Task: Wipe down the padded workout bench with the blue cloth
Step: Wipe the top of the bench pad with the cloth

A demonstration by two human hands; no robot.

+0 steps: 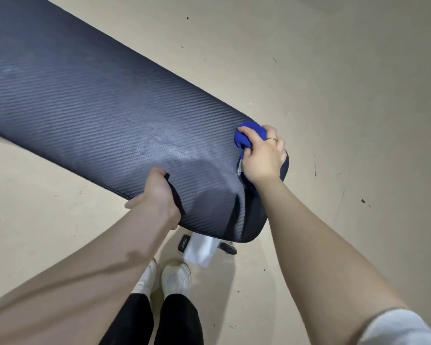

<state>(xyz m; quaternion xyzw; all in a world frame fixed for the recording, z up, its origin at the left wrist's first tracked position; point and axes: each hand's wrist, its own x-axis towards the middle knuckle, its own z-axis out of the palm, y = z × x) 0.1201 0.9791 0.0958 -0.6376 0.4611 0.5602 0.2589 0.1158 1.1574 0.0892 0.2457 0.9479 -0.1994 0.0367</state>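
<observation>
Gripping the bench (85,103) pad's near edge, L hand (157,195) curls fingers round it, arm outstretched. R hand (261,155) clutches bunched blue cloth (249,135) at bench's end corner, wrist bent down.

The padded bench (90,100) runs out past the left and top edges, so its far end stays unseen. The right hand (261,155) covers most of the blue cloth (249,134); only a bunched corner shows. The left hand (157,195) wraps the near edge, fingers tucked underneath. Below the pad, a white frame part (200,250) and a black foot (184,242) peek out, its label too small to read.
</observation>
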